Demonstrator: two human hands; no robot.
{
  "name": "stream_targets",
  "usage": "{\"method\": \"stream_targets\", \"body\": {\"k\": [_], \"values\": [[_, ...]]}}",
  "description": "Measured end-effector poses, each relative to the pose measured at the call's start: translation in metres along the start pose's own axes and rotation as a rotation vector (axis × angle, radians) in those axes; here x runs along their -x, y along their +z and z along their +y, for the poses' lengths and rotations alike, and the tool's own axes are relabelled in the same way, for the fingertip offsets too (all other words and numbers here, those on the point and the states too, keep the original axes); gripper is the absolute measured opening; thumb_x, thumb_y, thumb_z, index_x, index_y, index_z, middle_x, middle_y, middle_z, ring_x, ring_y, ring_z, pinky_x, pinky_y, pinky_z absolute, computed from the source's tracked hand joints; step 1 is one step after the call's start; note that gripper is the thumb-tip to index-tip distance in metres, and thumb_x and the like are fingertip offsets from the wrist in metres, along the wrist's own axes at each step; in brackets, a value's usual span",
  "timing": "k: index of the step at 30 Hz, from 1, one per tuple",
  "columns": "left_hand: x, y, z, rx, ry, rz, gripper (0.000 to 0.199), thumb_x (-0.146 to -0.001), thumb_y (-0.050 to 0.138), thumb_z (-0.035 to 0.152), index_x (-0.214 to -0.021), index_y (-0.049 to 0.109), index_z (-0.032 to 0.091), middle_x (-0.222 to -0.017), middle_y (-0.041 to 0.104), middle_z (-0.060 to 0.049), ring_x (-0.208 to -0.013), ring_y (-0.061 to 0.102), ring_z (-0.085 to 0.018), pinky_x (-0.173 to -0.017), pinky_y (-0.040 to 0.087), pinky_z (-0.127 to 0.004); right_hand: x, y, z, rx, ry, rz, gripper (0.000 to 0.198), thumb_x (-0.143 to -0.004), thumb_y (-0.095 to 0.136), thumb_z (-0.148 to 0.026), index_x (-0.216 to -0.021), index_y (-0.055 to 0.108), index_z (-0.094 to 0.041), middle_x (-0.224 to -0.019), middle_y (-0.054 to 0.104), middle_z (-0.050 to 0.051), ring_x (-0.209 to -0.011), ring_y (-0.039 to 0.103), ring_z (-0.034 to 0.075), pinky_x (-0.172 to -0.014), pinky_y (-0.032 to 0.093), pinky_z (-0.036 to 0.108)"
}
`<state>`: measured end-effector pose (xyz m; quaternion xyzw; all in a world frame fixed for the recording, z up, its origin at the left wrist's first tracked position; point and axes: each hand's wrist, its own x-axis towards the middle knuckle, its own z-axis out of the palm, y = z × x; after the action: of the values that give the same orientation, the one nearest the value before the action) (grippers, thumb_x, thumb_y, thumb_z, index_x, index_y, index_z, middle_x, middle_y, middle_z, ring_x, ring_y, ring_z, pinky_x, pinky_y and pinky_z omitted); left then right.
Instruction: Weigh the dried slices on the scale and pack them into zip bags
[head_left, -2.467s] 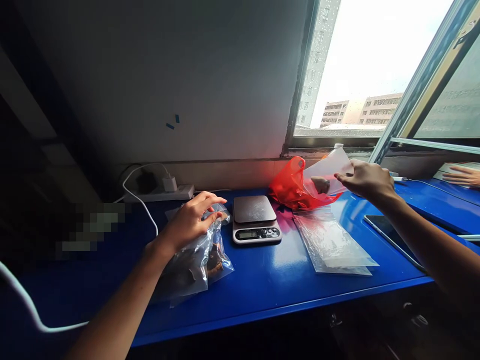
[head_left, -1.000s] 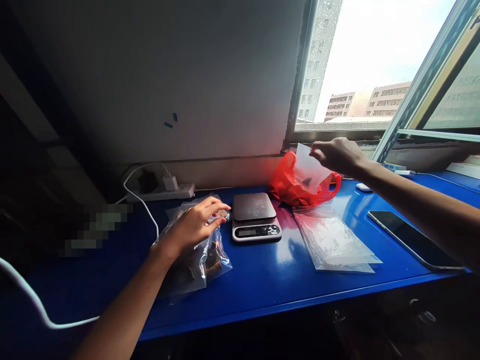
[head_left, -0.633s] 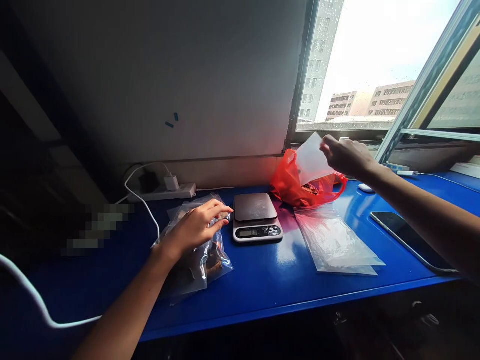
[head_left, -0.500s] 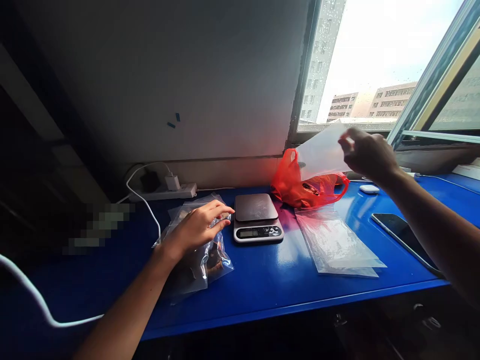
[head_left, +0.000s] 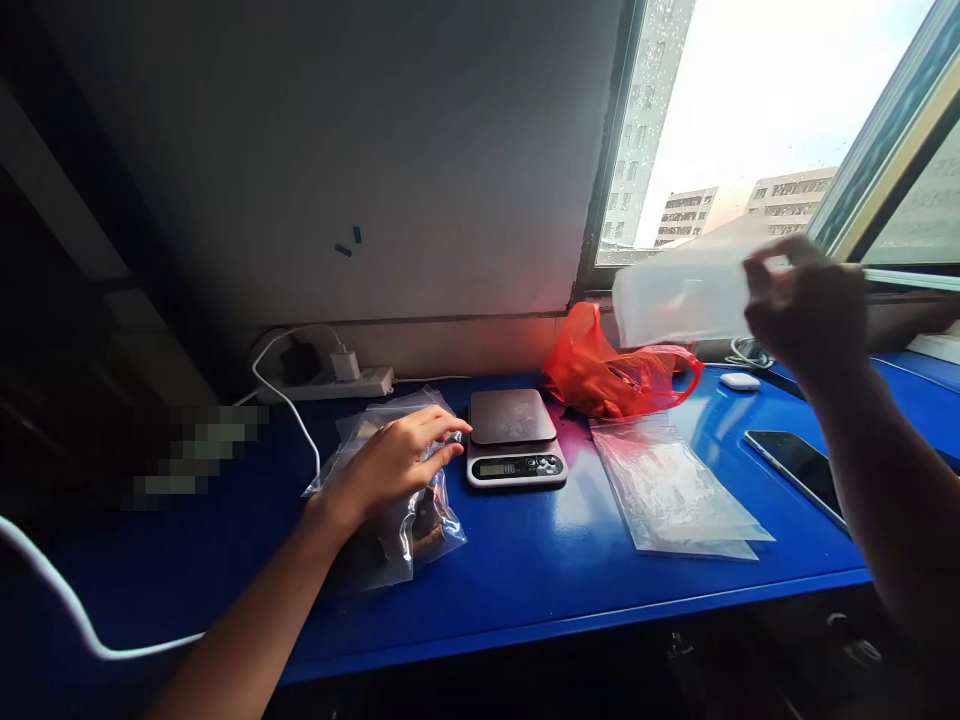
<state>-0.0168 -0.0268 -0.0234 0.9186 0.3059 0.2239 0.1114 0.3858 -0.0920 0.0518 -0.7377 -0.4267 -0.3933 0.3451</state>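
So the right hand point(head_left: 806, 310) is up in the air over the back right part of the blue counter point(head_left: 525, 580), fingers pinched on one end of an empty clear pouch point(head_left: 675, 300). The pouch hangs out sideways, just above the red plastic bag point(head_left: 611, 370) slumped by the counter's back edge under the window. It's blurry, so no telling if its mouth is open.

The left hand point(head_left: 394, 465) lies flat, fingers loosely spread, on a clear bag of brown stuff point(head_left: 397, 500) at the middle left of the counter, fingertips just beside the little kitchen scale point(head_left: 514, 440). The scale's plate is bare.

A flat stack of clear pouches point(head_left: 675, 490) lies right of the scale, reaching toward the front edge. A phone point(head_left: 799, 465) lies face up near the right end, and a white power strip point(head_left: 330, 380) sits along the back edge.
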Motion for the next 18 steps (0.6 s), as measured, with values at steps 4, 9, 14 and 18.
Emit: {"method": "stream_targets", "body": {"k": [4, 9, 14, 18], "values": [[0.000, 0.001, 0.013, 0.158, -0.042, 0.009, 0.029, -0.090, 0.054, 0.035, -0.113, 0.064, 0.021, -0.109, 0.068, -0.006, -0.091, 0.067, -0.021, -0.080, 0.054, -0.034, 0.040, -0.029, -0.012, -0.378, 0.036, 0.151, 0.017, -0.087, 0.052, -0.031, -0.090, 0.062, -0.018, -0.071, 0.062, 0.004, -0.050, 0.051, 0.013, -0.054, 0.039, 0.029], [0.000, 0.011, 0.030, 0.512, -0.177, 0.006, 0.048, -0.091, 0.054, 0.050, -0.130, 0.055, 0.021, -0.111, 0.068, -0.010, -0.098, 0.066, -0.024, -0.080, 0.055, -0.036, 0.092, -0.025, -0.081, -0.961, 0.145, -0.205, 0.018, -0.090, 0.049, -0.041, -0.088, 0.054, -0.024, -0.056, 0.042, -0.005, -0.040, 0.039, 0.010, -0.040, 0.028, 0.026], [-0.003, 0.014, 0.027, 0.845, -0.270, 0.196, 0.032, -0.089, 0.059, 0.048, -0.097, 0.063, 0.018, -0.090, 0.068, -0.007, -0.081, 0.065, -0.020, -0.078, 0.053, -0.035, 0.115, 0.000, -0.124, -1.263, 0.316, -0.395, 0.017, -0.094, 0.043, -0.045, -0.093, 0.044, -0.028, -0.052, 0.039, -0.007, -0.040, 0.039, 0.012, -0.042, 0.032, 0.027], [-0.006, 0.016, 0.025, 0.984, -0.368, 0.345, 0.033, -0.083, 0.067, 0.048, -0.096, 0.063, 0.018, -0.079, 0.067, -0.002, -0.076, 0.063, -0.017, -0.076, 0.052, -0.032, 0.122, -0.001, -0.121, -1.328, 0.376, -0.395, 0.017, -0.094, 0.042, -0.046, -0.093, 0.037, -0.029, -0.047, 0.038, -0.008, -0.038, 0.039, 0.013, -0.041, 0.031, 0.027]]}}
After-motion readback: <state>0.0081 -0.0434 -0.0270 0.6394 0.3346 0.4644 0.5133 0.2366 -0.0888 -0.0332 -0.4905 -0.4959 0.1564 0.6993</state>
